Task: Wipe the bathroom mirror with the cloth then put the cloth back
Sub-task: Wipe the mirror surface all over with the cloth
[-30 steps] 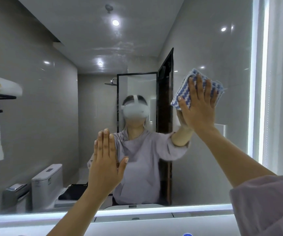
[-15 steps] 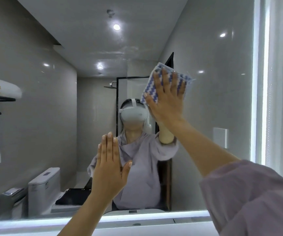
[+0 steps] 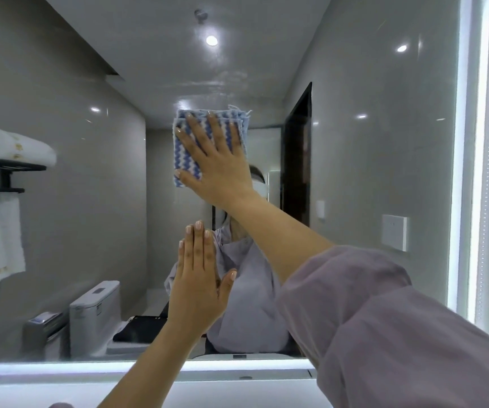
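I see the right hand (image 3: 218, 166) spread flat, fingers wide, pressing the blue-and-white zigzag cloth (image 3: 205, 142) against the upper middle of the bathroom mirror (image 3: 369, 142); the cloth is folded and pinned under the palm. The left hand (image 3: 197, 285) rests lower, open, fingers together and upright against the glass, holding nothing.
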### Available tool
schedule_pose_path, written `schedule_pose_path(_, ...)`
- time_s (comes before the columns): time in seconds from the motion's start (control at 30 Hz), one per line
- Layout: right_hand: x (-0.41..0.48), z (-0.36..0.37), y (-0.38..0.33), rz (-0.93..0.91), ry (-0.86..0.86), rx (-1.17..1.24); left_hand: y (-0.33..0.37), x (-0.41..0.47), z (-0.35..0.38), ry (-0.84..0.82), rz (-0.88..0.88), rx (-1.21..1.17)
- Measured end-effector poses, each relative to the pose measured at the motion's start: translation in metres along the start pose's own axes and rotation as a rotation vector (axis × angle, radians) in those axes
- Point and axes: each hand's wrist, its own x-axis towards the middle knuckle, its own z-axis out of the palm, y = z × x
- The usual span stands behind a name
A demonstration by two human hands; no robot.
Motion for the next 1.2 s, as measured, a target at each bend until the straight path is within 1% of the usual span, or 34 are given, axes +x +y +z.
schedule_pose_path(0.23, -0.001, 0.0, 0.02, -0.021, 0.031, -0.01, -0.002, 0.0, 0.001, -0.005, 0.005, 0.02)
schedule_pose_path(0.43, -0.015, -0.001, 0.07, 0.091, 0.043, -0.051, -0.002, 0.0, 0.001, 0.004, 0.031, 0.014)
schedule_pose_path(0.57, -0.029, -0.006, 0.116, 0.198, 0.064, -0.061, -0.003, 0.0, 0.002, 0.007, 0.029, 0.004)
schedule_pose_path(0.73, -0.057, -0.006, 0.169, 0.467, 0.096, 0.055, -0.003, 0.0, 0.005, 0.03, 0.029, -0.027)
schedule_pose_path(1.03, -0.055, -0.002, 0.163, 0.558, 0.115, 0.072, -0.002, -0.001, 0.004, 0.01, 0.01, -0.062)
schedule_pose_path(1.2, -0.044, -0.006, 0.148, 0.555, 0.1, 0.071, -0.003, -0.001, 0.007, 0.027, 0.025, -0.074)
